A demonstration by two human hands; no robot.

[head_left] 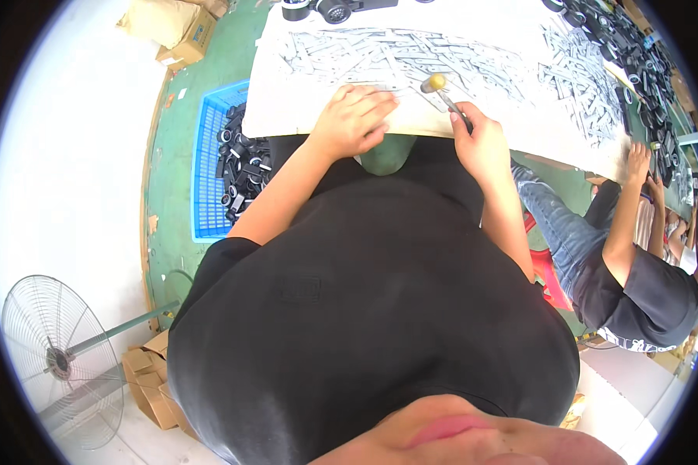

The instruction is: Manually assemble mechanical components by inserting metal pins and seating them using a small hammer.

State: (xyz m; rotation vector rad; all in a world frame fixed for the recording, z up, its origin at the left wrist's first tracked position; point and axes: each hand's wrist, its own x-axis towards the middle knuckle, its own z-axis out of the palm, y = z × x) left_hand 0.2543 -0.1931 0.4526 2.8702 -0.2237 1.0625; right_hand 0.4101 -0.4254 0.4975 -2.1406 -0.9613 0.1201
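Note:
My right hand [481,143] is closed round the dark handle of a small hammer [447,99]. Its yellowish-faced head is raised over the white tabletop [318,97], pointing away from me. At the near table edge my left hand [354,120] has its fingers bent and pressed together, thumb underneath; whatever they grip is hidden. Just beyond both hands spreads a layer of thin grey metal strips [411,54]. Another heap of strips [582,81] lies farther right on the same table.
Beside the table on the left, a blue plastic crate [207,167] holds many black parts with round ends. Similar black parts [335,11] sit at the table's far edge. A co-worker [636,287] works at right. A stand fan [58,360] and cardboard boxes [151,380] are lower left.

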